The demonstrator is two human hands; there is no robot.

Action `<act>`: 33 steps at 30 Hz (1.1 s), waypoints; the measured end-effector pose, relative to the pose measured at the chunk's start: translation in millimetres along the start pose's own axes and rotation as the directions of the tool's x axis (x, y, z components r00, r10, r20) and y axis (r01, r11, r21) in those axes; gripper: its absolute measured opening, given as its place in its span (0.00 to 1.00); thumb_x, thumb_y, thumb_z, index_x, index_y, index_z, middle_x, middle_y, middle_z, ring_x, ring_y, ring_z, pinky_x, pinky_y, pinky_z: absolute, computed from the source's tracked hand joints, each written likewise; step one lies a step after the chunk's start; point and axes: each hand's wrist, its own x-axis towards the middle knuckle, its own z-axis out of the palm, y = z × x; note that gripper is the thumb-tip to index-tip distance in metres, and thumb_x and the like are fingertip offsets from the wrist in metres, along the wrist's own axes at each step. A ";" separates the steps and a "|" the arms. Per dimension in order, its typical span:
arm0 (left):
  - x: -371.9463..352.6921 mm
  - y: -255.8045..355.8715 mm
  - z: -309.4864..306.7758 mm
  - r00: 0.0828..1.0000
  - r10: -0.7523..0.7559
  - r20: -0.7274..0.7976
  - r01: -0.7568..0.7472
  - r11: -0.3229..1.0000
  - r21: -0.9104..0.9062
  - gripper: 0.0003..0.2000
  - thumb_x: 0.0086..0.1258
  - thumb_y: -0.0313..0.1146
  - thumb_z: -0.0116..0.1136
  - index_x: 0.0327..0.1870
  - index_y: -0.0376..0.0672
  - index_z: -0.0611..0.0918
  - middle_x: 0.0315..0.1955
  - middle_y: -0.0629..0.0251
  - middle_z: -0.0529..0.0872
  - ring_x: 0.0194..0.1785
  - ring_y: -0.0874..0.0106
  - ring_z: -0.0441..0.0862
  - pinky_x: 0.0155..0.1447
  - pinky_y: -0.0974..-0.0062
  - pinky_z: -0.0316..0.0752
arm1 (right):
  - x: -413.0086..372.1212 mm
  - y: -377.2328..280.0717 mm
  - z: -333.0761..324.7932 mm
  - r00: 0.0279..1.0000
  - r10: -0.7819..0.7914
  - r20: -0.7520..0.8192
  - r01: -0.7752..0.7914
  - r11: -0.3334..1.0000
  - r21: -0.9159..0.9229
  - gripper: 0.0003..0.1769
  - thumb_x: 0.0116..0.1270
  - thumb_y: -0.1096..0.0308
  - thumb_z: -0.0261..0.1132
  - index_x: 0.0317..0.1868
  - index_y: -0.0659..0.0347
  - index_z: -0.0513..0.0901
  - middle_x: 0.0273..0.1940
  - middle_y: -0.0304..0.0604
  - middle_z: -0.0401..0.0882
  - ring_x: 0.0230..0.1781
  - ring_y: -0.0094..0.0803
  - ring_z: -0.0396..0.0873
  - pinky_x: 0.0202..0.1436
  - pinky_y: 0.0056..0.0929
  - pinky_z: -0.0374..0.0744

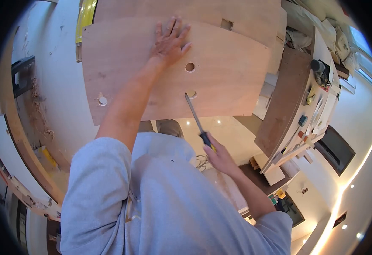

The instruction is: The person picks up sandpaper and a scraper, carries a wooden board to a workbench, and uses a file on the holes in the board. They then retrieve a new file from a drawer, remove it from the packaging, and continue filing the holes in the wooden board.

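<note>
A pale plywood board (220, 55) lies flat in front of me. My left hand (168, 46) rests on its far part, palm down with fingers spread. In my right hand (221, 156) is the black and yellow handle of a long metal file (195, 112). The file's tip sits at a hole (192, 94) near the board's close edge; how deep it reaches is hard to tell. Farther up is a second round hole (190, 67). Toward the left end, a pale round spot (102, 101) shows, perhaps another hole.
Beneath the board is another wooden panel with a square cutout (226, 24). To the right, a bench (294, 102) carries a power tool (320, 72), a tape measure (303, 120) and other hand tools. Wood shavings (39, 106) lie on the left. A yellow level-like bar (84, 21) stands at upper left.
</note>
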 end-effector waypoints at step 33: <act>-0.8 -2.8 4.6 1.000 0.003 -0.027 -0.004 0.999 -0.039 0.31 0.71 0.55 0.46 0.73 0.57 0.61 0.75 0.59 0.52 0.78 0.62 0.43 0.75 0.44 0.38 | 55.9 -58.7 11.8 0.918 0.111 0.381 -0.333 -0.307 0.892 0.19 0.76 0.56 0.48 0.52 0.65 0.69 0.23 0.35 0.66 0.07 0.18 0.56 0.13 0.22 0.55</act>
